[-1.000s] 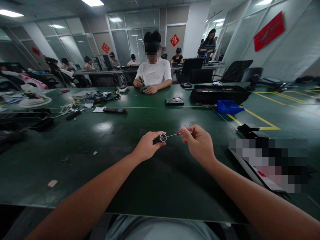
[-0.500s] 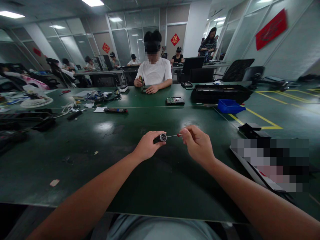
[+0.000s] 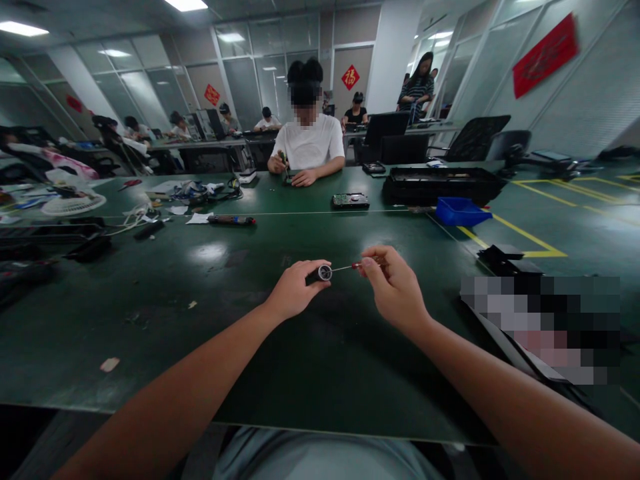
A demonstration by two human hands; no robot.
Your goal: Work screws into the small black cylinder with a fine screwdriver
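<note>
Above the green table (image 3: 240, 333), my left hand (image 3: 291, 291) is closed round a small black cylinder (image 3: 324, 273) with a silvery ring at its open end, which faces right. Its exact kind I cannot make out. My right hand (image 3: 397, 287) grips a screwdriver (image 3: 356, 266) by its handle, mostly covered by the fingers; a red collar and a thin metal shaft show. The shaft points left and its tip reaches the cylinder's ringed end. How deep the tip sits inside is too small to tell.
Beyond my hands lie a hard drive (image 3: 350, 200), a blue bin (image 3: 461, 212), a long black housing (image 3: 443, 185) and a pen-shaped tool (image 3: 233, 221). Cables and parts (image 3: 200, 192) clutter the left. Across the table a person (image 3: 309, 147) works with a tool. Black pieces (image 3: 507, 260) lie at right.
The screwdriver's handle has turned and shifted slightly left in my right hand, with its shaft still at the cylinder. My left hand stays nearly in place.
</note>
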